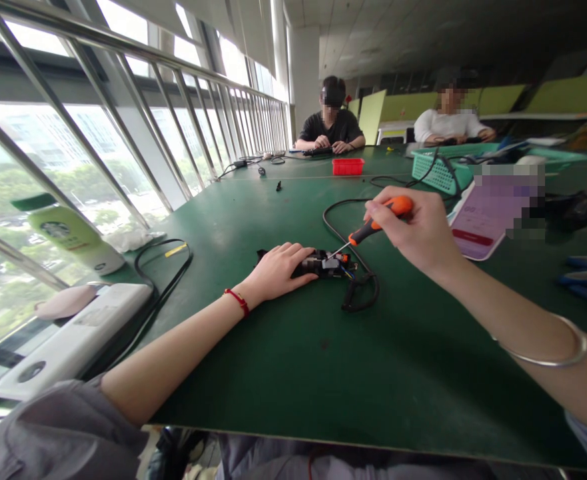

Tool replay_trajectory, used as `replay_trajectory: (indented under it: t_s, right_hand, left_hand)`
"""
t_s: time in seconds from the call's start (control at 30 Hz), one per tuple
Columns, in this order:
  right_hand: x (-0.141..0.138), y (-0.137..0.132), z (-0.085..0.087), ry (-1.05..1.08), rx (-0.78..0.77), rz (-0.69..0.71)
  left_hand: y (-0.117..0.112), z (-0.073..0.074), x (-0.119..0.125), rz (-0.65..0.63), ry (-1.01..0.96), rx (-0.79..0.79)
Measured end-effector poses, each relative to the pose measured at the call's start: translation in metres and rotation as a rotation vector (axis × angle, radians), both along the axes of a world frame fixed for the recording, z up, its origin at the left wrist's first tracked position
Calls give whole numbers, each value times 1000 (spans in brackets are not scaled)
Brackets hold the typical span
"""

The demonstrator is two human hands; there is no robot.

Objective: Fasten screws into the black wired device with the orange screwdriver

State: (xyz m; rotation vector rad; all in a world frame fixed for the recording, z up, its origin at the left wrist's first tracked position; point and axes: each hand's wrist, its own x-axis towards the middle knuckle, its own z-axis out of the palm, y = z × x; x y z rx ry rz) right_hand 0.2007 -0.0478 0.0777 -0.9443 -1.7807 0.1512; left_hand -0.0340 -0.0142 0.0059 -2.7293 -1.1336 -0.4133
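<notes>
The left grip (286, 265) is lying over a black device (330, 263) on a dark green counter (253, 373), fingers curving across its far side and thumb along its near side, closing around it and pressing it down. The device is sitting under that grip, its opened end sticking out past the fingertips and showing a grey piece and small coloured wires. The right grip (418, 227), raised and to the right, is wrapping snugly around the handle of an orange-and-black screwdriver (366, 233), whose shaft is slanting down leftward to the device's exposed parts; the exact contact at its tip is too small to tell. A black cord (376, 293) is looping on the counter between the two grips. Just right of the right grip, a phone (480, 223) is showing a purple screen, and beyond it a green basket (438, 171) is holding assorted items. A red bin (348, 167) is sitting farther off, ahead of both grips. Well left of the left grip, a green bottle (68, 230) is standing beyond a white box (80, 337). Two people are sitting across the counter.
</notes>
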Motion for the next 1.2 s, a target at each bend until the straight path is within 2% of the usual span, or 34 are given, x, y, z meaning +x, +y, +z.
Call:
replay_trajectory:
  t_s: [0.13, 0.27, 0.37, 0.43, 0.5, 0.6, 0.8, 0.97, 1.13, 1.2]
  right_hand:
    - [0, -2, 2, -8, 22, -7]
    - [0, -3, 3, 39, -43, 93]
    - [-1, -5, 5, 1, -98, -14]
    - [-2, -7, 7, -69, -72, -97]
    - [-3, -10, 8, -107, -43, -93]
    - [-3, -12, 10, -75, -79, -20]
    - [-5, -15, 11, -119, -123, -68]
    - [-4, -15, 13, -69, -108, -14]
    - [-4, -16, 12, -143, -99, -138]
    - [-4, -17, 13, -158, -78, -133]
  left_hand:
    - [1, 0, 0, 0, 5, -3]
    - [1, 0, 0, 0, 4, -2]
    - [0, 0, 0, -1, 6, -2]
    - [0, 0, 0, 0, 3, -2]
    - [-1, 1, 1, 1, 1, -3]
    - [-1, 2, 1, 2, 1, -9]
    - [-1, 1, 0, 3, 0, -5]
    - [-2, 2, 0, 4, 5, -2]
    - [-1, 2, 1, 3, 14, -3]
    - [-1, 2, 0, 3, 11, -2]
